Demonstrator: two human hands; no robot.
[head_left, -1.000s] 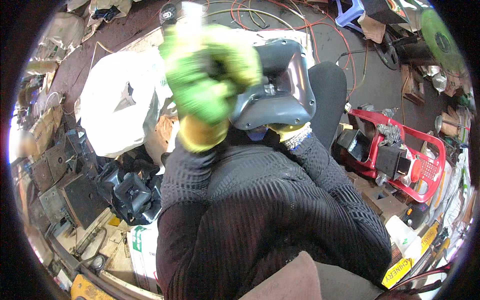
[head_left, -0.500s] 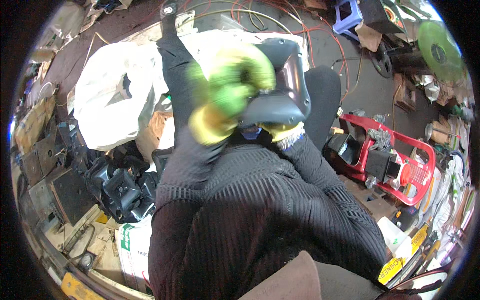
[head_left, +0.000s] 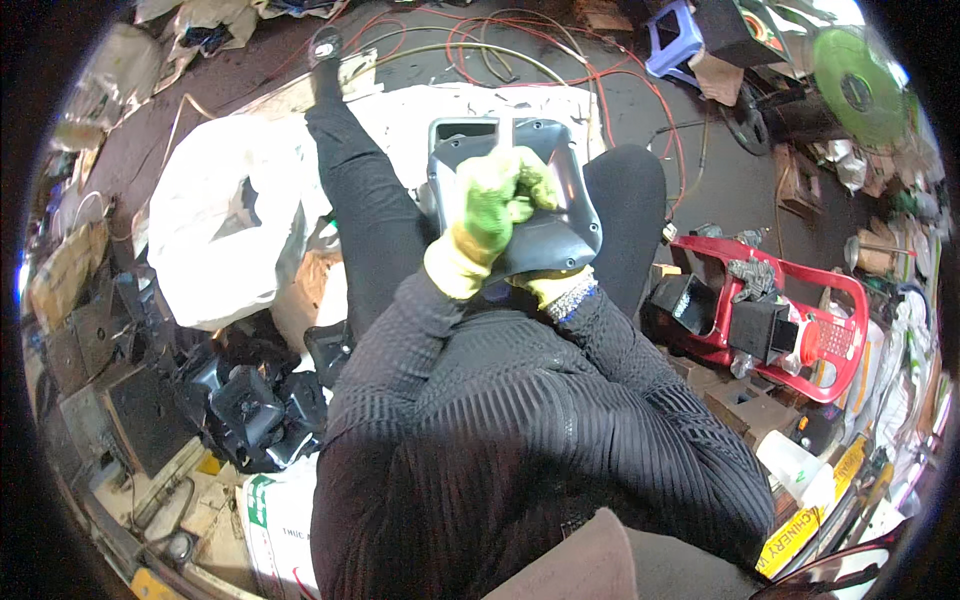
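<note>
One dark moulded shell (head_left: 548, 243) faces you, overlapping the white sheet (head_left: 400, 125) toward its right edge. Your left hand (head_left: 494, 208) curls over it, its grip unclear; your right hand (head_left: 558, 287) cups the near rim, fingers hidden. Likely light, stiff and slick, it suits a rim hold. Lettering marks a yellow sign (head_left: 793, 545) and white sack (head_left: 268, 545).

On my feed I've got a dark housing (head_left: 545, 247), smooth semi-gloss plastic; gloves (head_left: 484, 218), rough knit cloth; sweater (head_left: 510, 430), matt ribbed cloth; chair (head_left: 838, 331), smooth red plastic, slight shine; sack (head_left: 215, 272), crinkly white plastic.
</note>
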